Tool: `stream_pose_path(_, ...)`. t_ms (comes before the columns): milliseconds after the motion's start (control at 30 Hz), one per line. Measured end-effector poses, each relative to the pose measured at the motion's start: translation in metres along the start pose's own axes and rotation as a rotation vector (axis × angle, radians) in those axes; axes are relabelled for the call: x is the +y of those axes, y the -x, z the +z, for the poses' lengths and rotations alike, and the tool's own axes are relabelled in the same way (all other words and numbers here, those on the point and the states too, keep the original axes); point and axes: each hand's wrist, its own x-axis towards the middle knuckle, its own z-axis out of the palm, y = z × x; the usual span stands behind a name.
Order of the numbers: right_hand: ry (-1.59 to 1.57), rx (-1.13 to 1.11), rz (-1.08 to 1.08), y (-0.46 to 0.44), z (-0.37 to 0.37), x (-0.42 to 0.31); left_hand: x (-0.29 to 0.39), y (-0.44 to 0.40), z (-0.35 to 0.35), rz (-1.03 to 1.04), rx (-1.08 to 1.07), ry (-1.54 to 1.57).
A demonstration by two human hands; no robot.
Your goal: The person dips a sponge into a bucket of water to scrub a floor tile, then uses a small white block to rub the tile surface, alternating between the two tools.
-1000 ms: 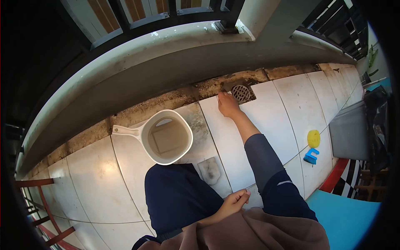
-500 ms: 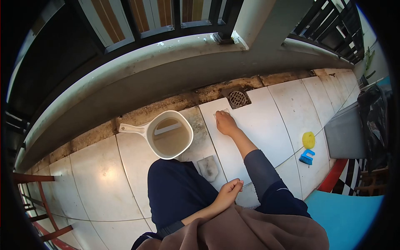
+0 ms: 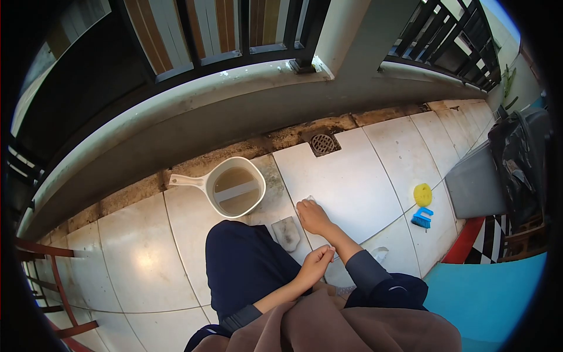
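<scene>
My right hand [image 3: 314, 217] is closed on a small pale piece [image 3: 310, 199], mostly covered by the fingers, and presses it on a white floor tile [image 3: 352, 176]. My left hand [image 3: 316, 263] rests curled near my lap, close to my right forearm, with nothing visible in it. A flat pale patch with grey streaks [image 3: 286, 233] is on the floor between my knee and my right hand; I cannot tell its material. Left of it stands a white water dipper [image 3: 261, 190] holding cloudy water, its handle pointing left. A pale strip shows across the water.
A round drain grate [image 3: 324, 144] sits by the dirty wall edge. To the right lie a yellow scouring pad [image 3: 422, 195] and a blue brush [image 3: 421, 219]. Beyond are a grey bin [image 3: 475, 188] with a black bag and a blue surface [image 3: 487, 299]. A red metal frame [image 3: 56, 281] stands left.
My right hand has slid back from beside the drain toward my body, still pressing the pale piece on the tile. My left hand stays curled. The view has shifted slightly.
</scene>
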Motion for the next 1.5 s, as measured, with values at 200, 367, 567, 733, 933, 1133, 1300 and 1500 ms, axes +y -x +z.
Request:
stream_pose_path(200,0.024,0.029,0.024,-0.075,-0.004,0.012,0.003,0.002,0.002,-0.116,-0.041,0.018)
stream_pose_path(367,0.002,0.032,0.088,-0.14,-0.008,0.027,-0.013,0.001,0.004,-0.116,-0.02,0.106)
stream_pose_path(567,0.025,0.028,0.114,-0.192,-0.018,0.053,0.004,0.003,0.002,-0.232,-0.008,0.13)
stream_pose_path(733,0.012,0.028,0.146,-0.194,-0.025,0.059,0.007,0.001,-0.005,-0.147,0.071,0.158)
stream_pose_path(933,0.051,-0.044,0.198,-0.141,-0.033,0.067,0.001,0.0,-0.007,-0.09,0.087,0.119)
stream_pose_path(1133,-0.032,0.033,0.119,-0.025,-0.023,0.031,0.008,-0.002,0.002,0.016,0.067,0.085)
stream_pose_path(1300,-0.063,0.031,0.025,0.065,0.0,-0.001,0.0,0.004,-0.005,0.007,0.102,0.097)
stream_pose_path(1500,-0.035,0.045,-0.017,0.052,0.002,-0.005,0.003,0.005,0.0,0.01,0.091,0.097)
